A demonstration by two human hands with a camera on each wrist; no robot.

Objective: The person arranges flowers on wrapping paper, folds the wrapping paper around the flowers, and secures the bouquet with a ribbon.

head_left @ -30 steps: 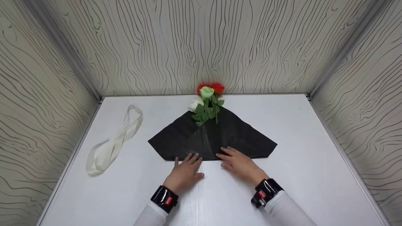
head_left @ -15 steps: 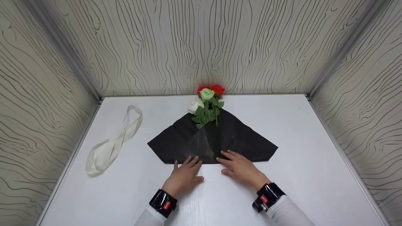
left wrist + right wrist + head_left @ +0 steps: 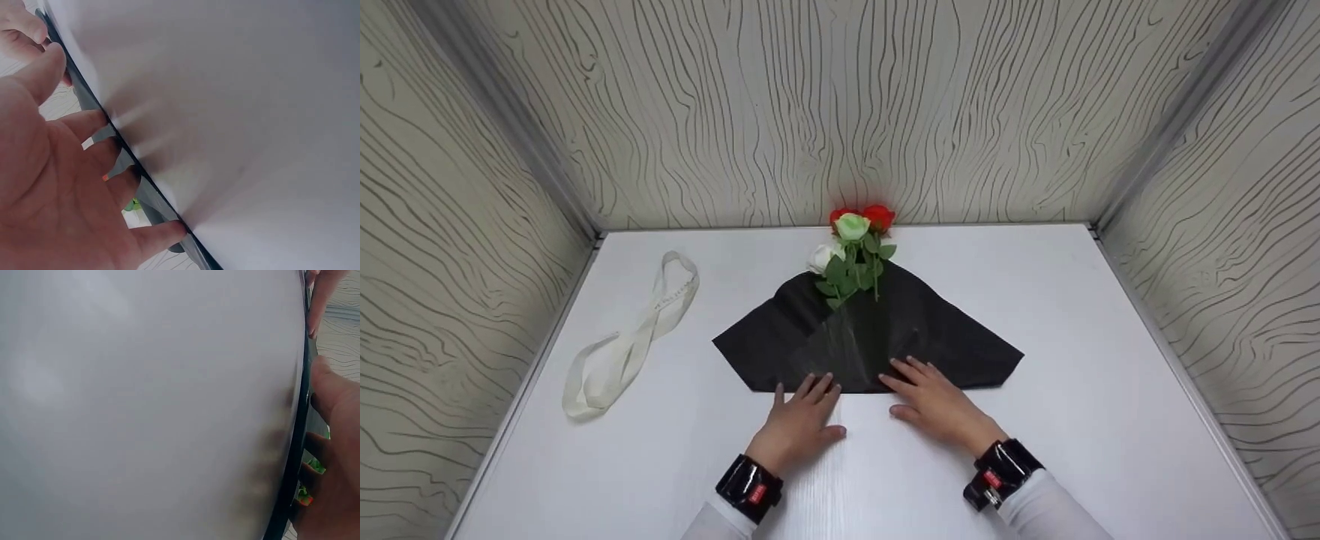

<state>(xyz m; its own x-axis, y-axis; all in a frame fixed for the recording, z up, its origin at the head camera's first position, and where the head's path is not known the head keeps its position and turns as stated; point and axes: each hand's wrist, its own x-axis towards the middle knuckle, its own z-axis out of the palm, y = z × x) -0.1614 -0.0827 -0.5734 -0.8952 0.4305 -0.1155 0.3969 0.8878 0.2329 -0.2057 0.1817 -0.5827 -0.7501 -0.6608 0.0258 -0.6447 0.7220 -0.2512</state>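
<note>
A folded sheet of black wrapping paper (image 3: pixel 945 330) lies mid-table, its straight near edge toward me. Roses rest on its far peak: red roses (image 3: pixel 878 217), a pale green rose (image 3: pixel 853 226) and a white rose (image 3: pixel 823 258), with green leaves (image 3: pixel 840 276). Their lower stems are hidden under the paper. My left hand (image 3: pixel 797 421) touches the near edge with spread, straight fingers, its thumb on the bare table. Right of it, my right hand (image 3: pixel 941 405) lays extended fingertips on the paper's near part. In the left wrist view, the left fingers (image 3: pixel 152 236) meet the dark edge.
A cream ribbon (image 3: pixel 641 341) lies in a loose twisted loop on the left side of the white table (image 3: pixel 1110 420). Wood-patterned panels (image 3: pixel 840 112) stand at the back and both sides. The red roses lie at the table's back edge.
The paper and roses have slid slightly toward me, both hands moving back with them. The paper's upper left edge now bulges a little. The ribbon stays in its place.
</note>
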